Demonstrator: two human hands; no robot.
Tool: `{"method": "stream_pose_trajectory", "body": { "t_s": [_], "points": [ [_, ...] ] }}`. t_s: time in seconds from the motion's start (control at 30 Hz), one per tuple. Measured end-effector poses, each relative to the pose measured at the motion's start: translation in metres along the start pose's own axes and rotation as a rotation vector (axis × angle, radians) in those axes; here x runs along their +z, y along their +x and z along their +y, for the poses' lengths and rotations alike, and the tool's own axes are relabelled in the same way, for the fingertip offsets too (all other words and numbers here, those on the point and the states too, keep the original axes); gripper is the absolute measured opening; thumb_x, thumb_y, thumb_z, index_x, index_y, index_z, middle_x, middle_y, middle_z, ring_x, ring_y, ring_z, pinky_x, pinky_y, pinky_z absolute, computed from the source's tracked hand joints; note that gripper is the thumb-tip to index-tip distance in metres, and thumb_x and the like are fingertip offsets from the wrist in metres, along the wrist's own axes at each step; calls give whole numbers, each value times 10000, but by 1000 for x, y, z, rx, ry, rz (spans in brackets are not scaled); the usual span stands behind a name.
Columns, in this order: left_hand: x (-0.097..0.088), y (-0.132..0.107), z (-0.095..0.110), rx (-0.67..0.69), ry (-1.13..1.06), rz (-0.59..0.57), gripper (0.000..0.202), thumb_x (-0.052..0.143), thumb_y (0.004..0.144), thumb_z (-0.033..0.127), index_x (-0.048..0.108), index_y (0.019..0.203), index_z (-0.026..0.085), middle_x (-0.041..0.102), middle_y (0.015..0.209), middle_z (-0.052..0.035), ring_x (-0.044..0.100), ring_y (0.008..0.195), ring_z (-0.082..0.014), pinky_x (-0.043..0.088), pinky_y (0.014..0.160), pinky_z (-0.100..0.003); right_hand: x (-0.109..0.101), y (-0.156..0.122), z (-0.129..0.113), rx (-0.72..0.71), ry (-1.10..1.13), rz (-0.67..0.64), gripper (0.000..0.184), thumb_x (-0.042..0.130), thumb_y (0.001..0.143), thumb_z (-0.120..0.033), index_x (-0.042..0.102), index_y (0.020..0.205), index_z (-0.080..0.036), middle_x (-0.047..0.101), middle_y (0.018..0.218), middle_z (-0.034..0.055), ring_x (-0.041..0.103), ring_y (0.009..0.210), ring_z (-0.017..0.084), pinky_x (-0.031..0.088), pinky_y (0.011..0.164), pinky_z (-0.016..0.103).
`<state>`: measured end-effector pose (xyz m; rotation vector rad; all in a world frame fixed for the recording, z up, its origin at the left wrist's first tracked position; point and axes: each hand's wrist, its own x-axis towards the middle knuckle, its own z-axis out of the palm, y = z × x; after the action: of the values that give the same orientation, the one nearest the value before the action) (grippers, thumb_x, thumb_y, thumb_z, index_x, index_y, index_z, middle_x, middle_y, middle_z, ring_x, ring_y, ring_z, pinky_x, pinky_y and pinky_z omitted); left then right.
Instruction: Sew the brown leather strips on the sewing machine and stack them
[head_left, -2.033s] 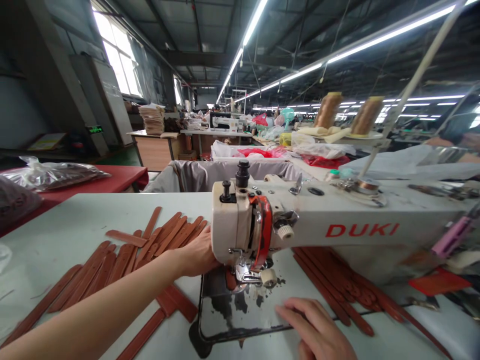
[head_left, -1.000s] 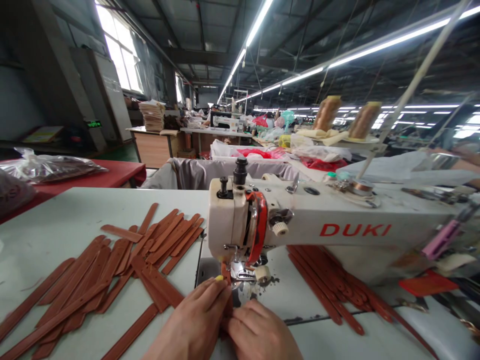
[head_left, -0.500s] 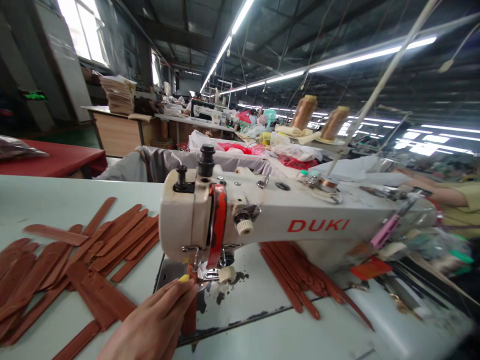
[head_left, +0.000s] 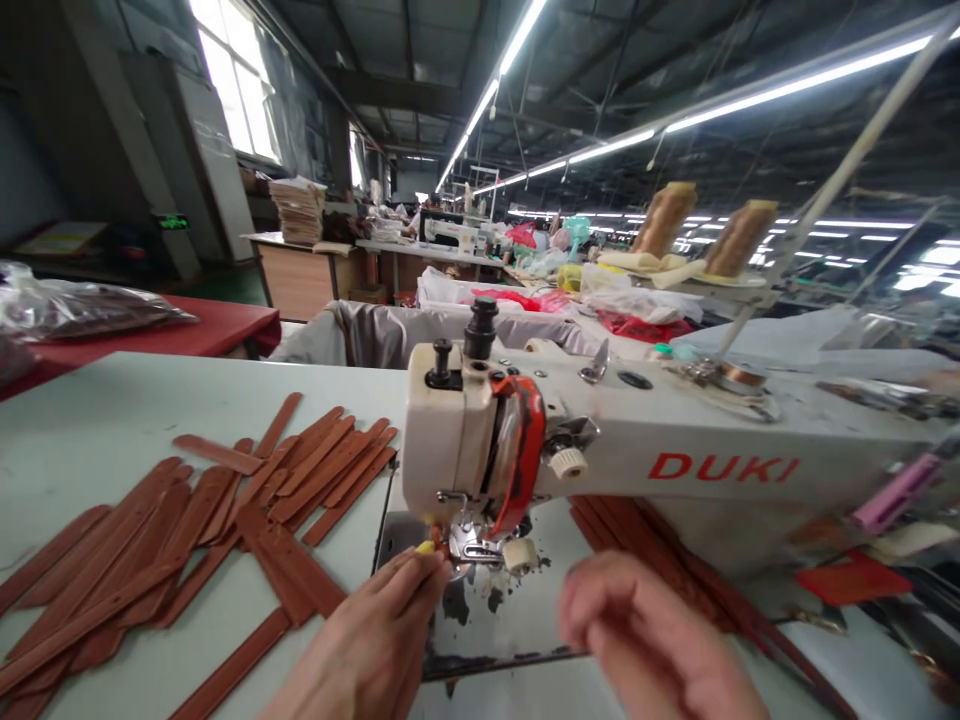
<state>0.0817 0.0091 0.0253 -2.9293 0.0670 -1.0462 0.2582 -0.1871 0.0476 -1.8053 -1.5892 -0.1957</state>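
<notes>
The left hand [head_left: 375, 640] reaches up from the bottom edge toward 12 o'clock, its fingers pressed together with the tips at the presser foot [head_left: 474, 545] of the white sewing machine [head_left: 600, 450]; a yellow nail shows at the tip, and a sliver of brown leather strap [head_left: 437, 540] sits right at the fingertips under the needle area, though how much of it the fingers pinch cannot be told. The right hand [head_left: 645, 640] hangs at about 4 o'clock from the presser foot, above the metal bed plate [head_left: 510, 620], blurred, its fingers loosely curled; whether it holds anything cannot be told. The machine head stands at the centre of the view, with a red guard on its face, a black knob on top and red lettering along the arm. At 9 o'clock from the machine head a loose heap of brown leather straps [head_left: 210, 520] fans across the pale table [head_left: 112, 420], some overlapping, one lying alone near the bottom edge. At 3 to 4 o'clock from the needle, a second bundle of straps [head_left: 637, 535] lies beneath the machine arm. Two tan thread cones [head_left: 664, 218] stand behind the machine at 1 o'clock. At 10 o'clock a red-topped table [head_left: 195, 335] bears a clear plastic bag [head_left: 82, 310]. Far back at 12 o'clock, other workstations stand under rows of strip lights.
</notes>
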Motion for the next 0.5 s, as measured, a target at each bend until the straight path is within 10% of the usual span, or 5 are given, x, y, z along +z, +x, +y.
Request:
{"method": "stream_pose_trajectory", "body": {
  "t_s": [0.23,0.5],
  "points": [
    [-2,-3,-1,-18,-30,-36,673,410,807,17,383,1462,171,689,1187,-70,670,1068,-209,465,1071,-311,-4,-8,91,257,-569,60,282,398,935,-310,625,965,-146,691,903,140,683,826,324,560,747,514],
    [10,23,-62,-325,-214,-301,228,517,1004,209,607,1210,169,643,1181,-91,661,995,-231,564,878,-418,-5,0,84,328,-606,28,254,423,919,-227,668,887,-168,696,847,98,689,774,282,554,707,437]
  ]
}}
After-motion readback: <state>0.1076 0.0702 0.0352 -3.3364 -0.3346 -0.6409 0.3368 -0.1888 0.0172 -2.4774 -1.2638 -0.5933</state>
